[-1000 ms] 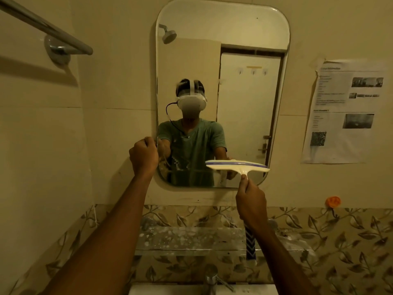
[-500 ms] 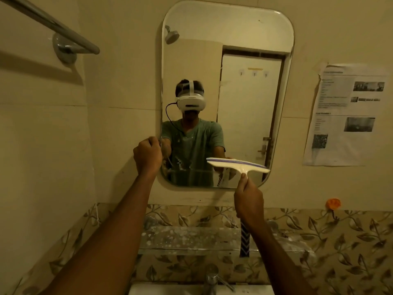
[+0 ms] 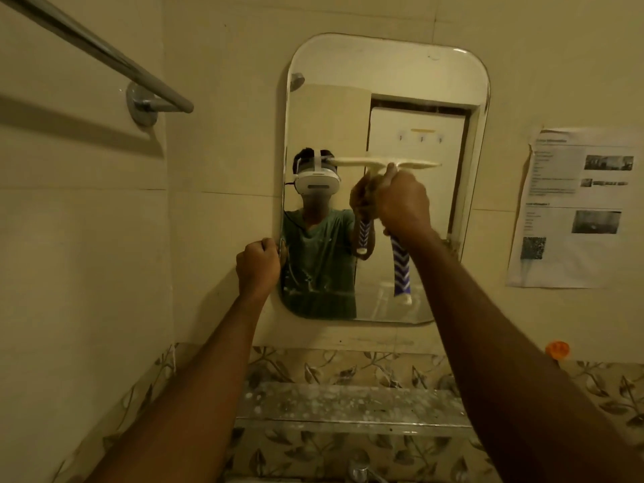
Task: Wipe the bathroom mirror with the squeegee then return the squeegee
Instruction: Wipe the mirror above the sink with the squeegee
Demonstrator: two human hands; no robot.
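Observation:
A rounded wall mirror (image 3: pixel 383 81) hangs above the sink and reflects me and the door behind. My right hand (image 3: pixel 404 200) grips the neck of a white squeegee (image 3: pixel 400 270) with a blue-and-white striped handle hanging down. Its pale blade lies level against the middle of the glass, roughly halfway up. My left hand (image 3: pixel 258 264) is closed around the mirror's left edge, low down. The lower left of the glass carries whitish smears.
A chrome towel bar (image 3: pixel 104 55) juts from the left wall. A printed paper sheet (image 3: pixel 575 207) is stuck right of the mirror, an orange hook (image 3: pixel 557 349) below it. A speckled glass shelf (image 3: pixel 348 404) sits under the mirror, the tap (image 3: pixel 360 472) at the bottom edge.
My right hand has lifted the squeegee from the mirror's lower edge up to mid-height on the glass. The left hand stays on the mirror's left edge. The view has tilted upward.

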